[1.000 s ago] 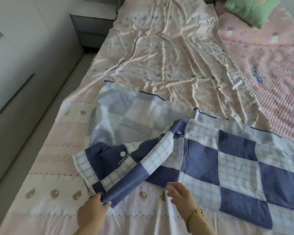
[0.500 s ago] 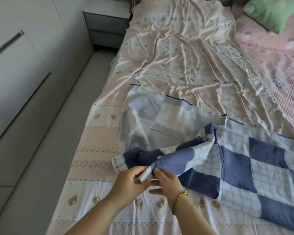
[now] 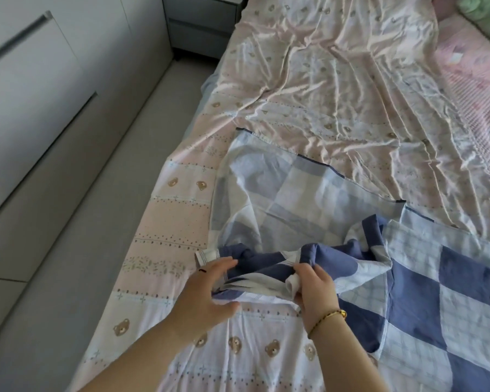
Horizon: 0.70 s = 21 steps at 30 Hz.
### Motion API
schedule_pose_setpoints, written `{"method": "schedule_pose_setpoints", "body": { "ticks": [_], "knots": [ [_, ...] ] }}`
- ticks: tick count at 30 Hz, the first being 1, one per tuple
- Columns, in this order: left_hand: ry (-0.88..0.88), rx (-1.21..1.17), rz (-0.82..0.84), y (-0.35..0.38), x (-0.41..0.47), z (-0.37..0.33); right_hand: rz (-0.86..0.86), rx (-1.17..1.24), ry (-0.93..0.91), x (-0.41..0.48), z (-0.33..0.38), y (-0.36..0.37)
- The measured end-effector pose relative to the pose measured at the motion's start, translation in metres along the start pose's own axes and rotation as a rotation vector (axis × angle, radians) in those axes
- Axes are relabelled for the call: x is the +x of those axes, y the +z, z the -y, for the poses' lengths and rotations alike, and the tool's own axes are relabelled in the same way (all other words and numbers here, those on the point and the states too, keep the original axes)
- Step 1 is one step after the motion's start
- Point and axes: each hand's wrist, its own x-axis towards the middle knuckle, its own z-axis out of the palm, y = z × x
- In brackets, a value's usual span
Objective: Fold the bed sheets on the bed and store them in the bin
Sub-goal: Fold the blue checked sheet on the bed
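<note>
The left hand (image 3: 207, 292) and the right hand (image 3: 314, 290) are close together near the bottom middle of the frame. Both hold the bunched near edge of the blue checked sheet (image 3: 422, 292). The left hand curls over the edge with its thumb under it. The right hand pinches a white fold and wears a gold bracelet (image 3: 328, 316) on its wrist. The edge between the hands runs left to right.

The blue checked sheet lies on the bed (image 3: 167, 222). Its long way runs from the hands to the lower right of the frame. A pale part, turned wrong side up, spreads from the hands toward the middle of the frame.

Under it is a pink sheet (image 3: 337, 94) with little bears, wrinkled toward the top. A green pillow (image 3: 481, 12) sits at the upper right. A grey nightstand (image 3: 204, 24) stands at the top, and white cupboards (image 3: 26, 80) fill the upper left.
</note>
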Motion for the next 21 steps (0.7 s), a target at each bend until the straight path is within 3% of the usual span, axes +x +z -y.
{"method": "schedule_pose_setpoints", "body": {
  "ticks": [4, 9, 13, 16, 21],
  "knots": [
    [-0.012, 0.402, 0.006, -0.005, 0.016, 0.036, -0.003, 0.177, -0.026, 0.007, 0.019, -0.023],
    [-0.081, 0.592, 0.007, -0.01, 0.064, 0.043, 0.009, 0.291, -0.047, 0.009, 0.028, -0.029],
    [-0.146, 0.594, 0.101, -0.021, 0.084, 0.043, -0.017, 0.274, -0.076, 0.009, 0.036, -0.03],
    [-0.206, 0.423, 0.049, -0.039, 0.077, 0.043, -0.021, 0.269, -0.128, 0.011, 0.054, -0.018],
    [-0.278, 0.262, -0.042, -0.098, 0.051, 0.07, 0.041, 0.022, -0.253, 0.033, 0.088, 0.047]
  ]
}}
